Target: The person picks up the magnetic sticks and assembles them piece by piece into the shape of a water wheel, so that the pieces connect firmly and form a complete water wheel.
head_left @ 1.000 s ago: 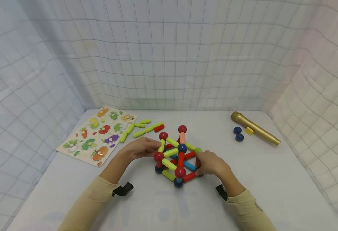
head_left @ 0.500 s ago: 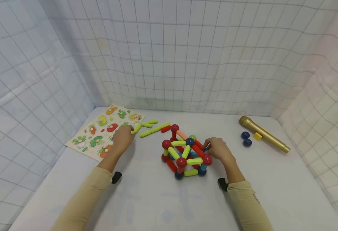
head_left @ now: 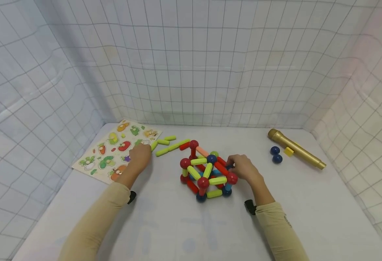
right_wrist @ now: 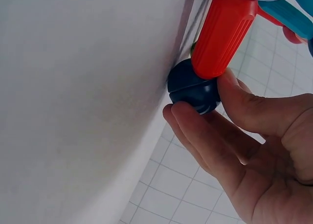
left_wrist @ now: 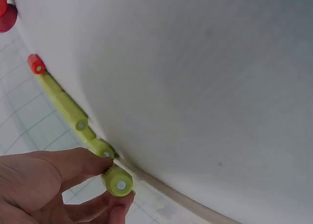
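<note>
A frame of magnetic rods and balls stands mid-table, in red, yellow-green and blue, with one pale orange rod. My left hand is left of it, over the right edge of the picture board. Between thumb and fingers, this hand pinches a yellow-green magnetic rod, seen end-on in the left wrist view. At the frame's right side, my right hand grips a dark blue ball low on the structure. A red rod joins that ball, as the right wrist view shows.
Several loose yellow-green rods and a red rod lie behind and left of the frame. The vegetable picture board lies at the left. At the right are two dark blue balls, a yellow block and a gold microphone.
The frame has turned on the table. My left hand has left it and moved leftward to the loose rods. My right hand has shifted from its front right to its back right.
</note>
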